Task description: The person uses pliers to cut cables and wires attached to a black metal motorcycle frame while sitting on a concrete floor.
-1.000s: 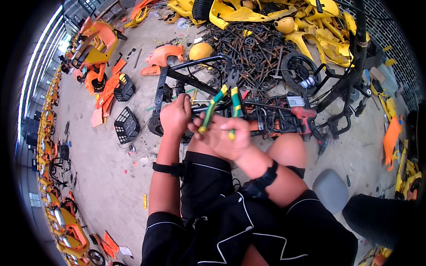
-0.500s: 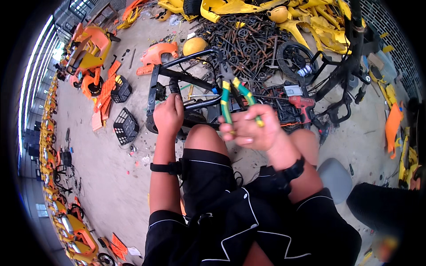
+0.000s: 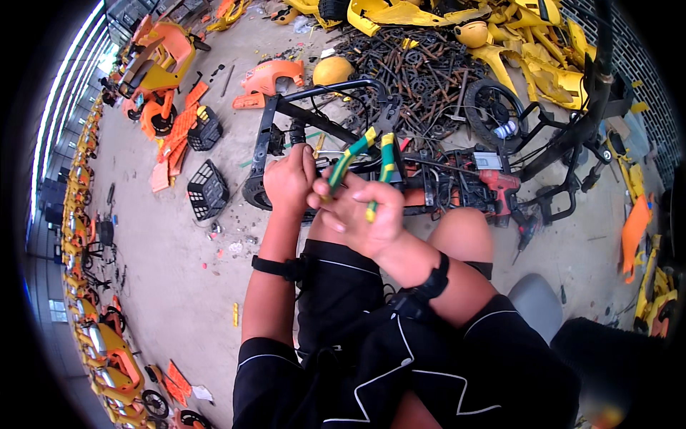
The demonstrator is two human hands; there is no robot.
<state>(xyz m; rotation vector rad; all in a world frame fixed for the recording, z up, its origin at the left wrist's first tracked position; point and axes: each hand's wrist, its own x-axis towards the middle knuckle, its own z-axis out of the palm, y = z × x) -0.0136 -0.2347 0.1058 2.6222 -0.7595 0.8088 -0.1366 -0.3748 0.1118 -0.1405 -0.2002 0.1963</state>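
My right hand point(image 3: 368, 218) holds a pair of pliers point(image 3: 387, 159) with green and yellow grips. Their handles are spread apart and the dark jaws point away from me, over the black tubular scooter frame point(image 3: 300, 111). Close beside it, my left hand point(image 3: 288, 180) is closed in a fist at the near left part of the frame; what its fingers hold, if anything, is hidden. The right fingertips come near the left wrist, and I cannot tell whether they touch. On the frame's right part lies a red cordless drill point(image 3: 498, 187) with a long bit.
Beyond the frame are a heap of rusty metal parts point(image 3: 421, 79), a yellow helmet point(image 3: 333, 71) and a small wheel point(image 3: 493, 107). Black plastic baskets point(image 3: 207, 189) and orange panels point(image 3: 171, 146) lie left. Yellow body panels point(image 3: 557, 82) pile up far right. A grey stool point(image 3: 534, 307) stands beside me.
My right hand has moved left with the pliers, closer to my left hand. The view has shifted slightly; my left hand remains a fist by the frame.
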